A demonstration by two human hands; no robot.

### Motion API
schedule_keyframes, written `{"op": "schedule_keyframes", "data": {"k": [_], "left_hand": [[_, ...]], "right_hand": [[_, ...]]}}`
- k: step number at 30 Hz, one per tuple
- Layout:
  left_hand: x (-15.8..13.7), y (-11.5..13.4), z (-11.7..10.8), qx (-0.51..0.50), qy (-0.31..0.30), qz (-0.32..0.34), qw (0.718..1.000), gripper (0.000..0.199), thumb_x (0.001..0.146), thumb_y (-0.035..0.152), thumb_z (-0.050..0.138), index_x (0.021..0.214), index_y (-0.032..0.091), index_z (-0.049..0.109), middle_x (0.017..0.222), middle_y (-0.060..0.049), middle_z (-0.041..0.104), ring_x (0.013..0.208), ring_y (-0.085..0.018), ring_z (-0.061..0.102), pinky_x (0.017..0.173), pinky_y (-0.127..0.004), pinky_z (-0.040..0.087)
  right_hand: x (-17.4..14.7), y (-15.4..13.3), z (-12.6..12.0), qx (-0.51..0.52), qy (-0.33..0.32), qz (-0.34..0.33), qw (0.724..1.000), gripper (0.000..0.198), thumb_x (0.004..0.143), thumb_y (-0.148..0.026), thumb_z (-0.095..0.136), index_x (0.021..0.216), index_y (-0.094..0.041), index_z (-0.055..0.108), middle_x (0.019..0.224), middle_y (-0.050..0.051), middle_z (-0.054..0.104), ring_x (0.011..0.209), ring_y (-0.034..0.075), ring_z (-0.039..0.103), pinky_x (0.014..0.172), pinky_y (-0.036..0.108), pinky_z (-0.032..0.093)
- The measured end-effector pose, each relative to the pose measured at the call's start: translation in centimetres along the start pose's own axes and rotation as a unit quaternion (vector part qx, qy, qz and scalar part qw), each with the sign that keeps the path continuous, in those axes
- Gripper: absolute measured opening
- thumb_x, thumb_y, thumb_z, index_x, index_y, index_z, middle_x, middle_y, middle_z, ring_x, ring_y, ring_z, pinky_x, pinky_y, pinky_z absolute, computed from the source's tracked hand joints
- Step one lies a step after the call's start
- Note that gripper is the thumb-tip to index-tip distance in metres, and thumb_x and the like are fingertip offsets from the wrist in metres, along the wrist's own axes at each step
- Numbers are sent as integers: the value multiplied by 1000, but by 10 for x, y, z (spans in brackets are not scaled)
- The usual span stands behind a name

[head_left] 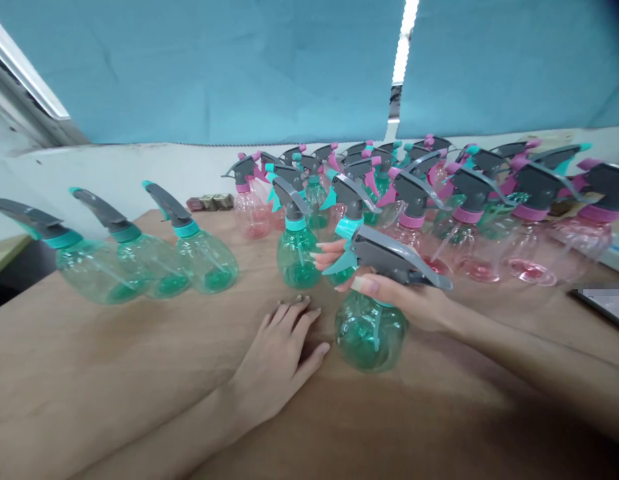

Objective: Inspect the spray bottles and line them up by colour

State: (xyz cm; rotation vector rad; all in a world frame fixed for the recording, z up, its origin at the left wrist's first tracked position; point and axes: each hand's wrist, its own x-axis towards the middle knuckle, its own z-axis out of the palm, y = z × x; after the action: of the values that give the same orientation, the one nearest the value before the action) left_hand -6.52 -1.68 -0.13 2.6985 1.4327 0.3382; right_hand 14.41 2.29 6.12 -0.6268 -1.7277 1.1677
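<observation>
My right hand [389,293] grips a green spray bottle [372,333] round its neck, just under the grey trigger head, with the thumb on the near side and the fingers behind. The bottle is upright, its turquoise nozzle towards the left; whether its base touches the table I cannot tell. My left hand [284,340] lies palm down on the wooden table [154,373], fingers stretched out, holding nothing. Just beyond it stands another green spray bottle [298,257] with a turquoise collar.
Three green spray bottles [207,260] stand in a row at the left. Many pink and green ones crowd the back right, such as a pink spray bottle [252,213]. Small boxes [209,202] sit by the wall, and a dark-edged device [604,307] lies at the right edge.
</observation>
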Motion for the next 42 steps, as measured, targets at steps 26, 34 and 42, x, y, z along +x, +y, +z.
{"op": "schedule_keyframes", "data": {"k": [26,34,42], "left_hand": [[-31,-15,-2,-10,48,17,999,37,93,34,54,123,13,53,128,-13,56,118,-29,51,100,-46,38],[-87,-65,-23,20,85,-48,995,33,96,34,47,122,15,51,128,-13,57,119,-29,51,99,-47,39],[-120,-83,-35,35,98,-99,990,34,97,38,42,122,16,51,123,-12,58,115,-29,53,99,-47,39]], "right_hand": [[-53,-9,6,-428,14,75,900,32,79,-51,61,98,-25,60,105,9,69,98,35,64,79,50,51],[-16,-10,57,-400,-46,56,914,34,79,-53,61,97,-24,57,95,6,70,93,30,64,80,48,49],[32,3,101,-371,-25,21,928,47,77,-57,60,108,-23,54,109,7,67,99,29,62,84,48,49]]}}
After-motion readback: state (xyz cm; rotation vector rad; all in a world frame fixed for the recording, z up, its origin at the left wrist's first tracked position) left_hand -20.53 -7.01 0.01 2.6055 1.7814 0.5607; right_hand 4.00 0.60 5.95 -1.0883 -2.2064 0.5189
